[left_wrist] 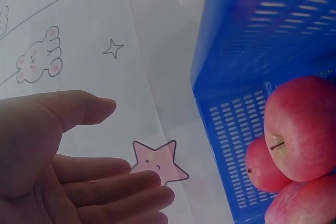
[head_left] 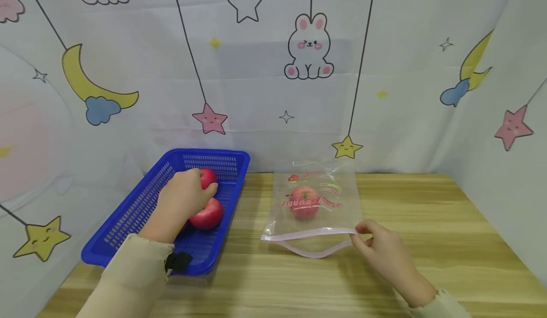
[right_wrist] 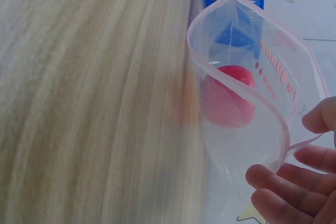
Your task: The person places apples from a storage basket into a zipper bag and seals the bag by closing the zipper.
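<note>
My left hand (head_left: 181, 199) is over the blue basket (head_left: 244, 166), above the red apples. In the left wrist view, the left hand (left_wrist: 58, 177) has its fingers loosely extended and the thumb apart, holding nothing. A front apple (head_left: 207, 214) and a rear apple (head_left: 208, 177) show beside it. With thumb and fingers, my right hand (head_left: 386, 251) pinches the right corner of a clear zip bag (head_left: 279, 220) at its pink-white strip. The bag's mouth gapes toward me. Inside lies one red apple (head_left: 304, 209), seen through the printed film; the right wrist view shows the apple (right_wrist: 231, 100) too.
A wooden table (head_left: 273, 285) lies under the basket and bag. Behind it hangs a white curtain (head_left: 265, 85) printed with stars, moons and a bunny. A black device (head_left: 178, 262) sits at the left wrist.
</note>
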`<action>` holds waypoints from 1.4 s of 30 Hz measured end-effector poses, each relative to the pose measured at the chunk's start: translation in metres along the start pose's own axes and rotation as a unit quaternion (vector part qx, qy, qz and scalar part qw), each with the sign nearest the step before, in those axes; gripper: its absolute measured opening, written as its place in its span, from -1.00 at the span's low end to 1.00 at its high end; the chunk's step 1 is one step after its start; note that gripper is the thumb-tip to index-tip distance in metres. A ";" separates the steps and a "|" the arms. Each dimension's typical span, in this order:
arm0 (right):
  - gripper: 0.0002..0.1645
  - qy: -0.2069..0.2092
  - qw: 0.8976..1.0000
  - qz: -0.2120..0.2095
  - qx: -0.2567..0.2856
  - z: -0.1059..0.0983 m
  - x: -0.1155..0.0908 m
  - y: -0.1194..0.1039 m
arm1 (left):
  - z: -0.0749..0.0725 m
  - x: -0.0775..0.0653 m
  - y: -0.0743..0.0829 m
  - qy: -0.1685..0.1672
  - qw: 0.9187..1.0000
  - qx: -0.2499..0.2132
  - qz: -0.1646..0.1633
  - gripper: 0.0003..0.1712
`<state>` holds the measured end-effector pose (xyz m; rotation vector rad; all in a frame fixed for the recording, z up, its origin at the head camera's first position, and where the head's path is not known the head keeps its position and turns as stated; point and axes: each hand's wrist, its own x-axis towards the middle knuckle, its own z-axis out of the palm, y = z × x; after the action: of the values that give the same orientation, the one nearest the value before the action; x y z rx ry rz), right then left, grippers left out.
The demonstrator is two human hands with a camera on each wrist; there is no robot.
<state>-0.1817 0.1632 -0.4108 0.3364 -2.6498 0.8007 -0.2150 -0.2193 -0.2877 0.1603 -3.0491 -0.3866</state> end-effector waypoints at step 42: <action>-0.85 0.001 1.000 -0.001 0.005 0.002 -0.002 0.003 | 0.023 0.046 -0.025 -0.118 0.993 0.025 0.015 -0.52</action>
<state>-0.1819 0.1649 -0.4150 0.3409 -2.6431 0.8131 -0.2598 -0.2432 -0.3144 0.0757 -3.2911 -0.3519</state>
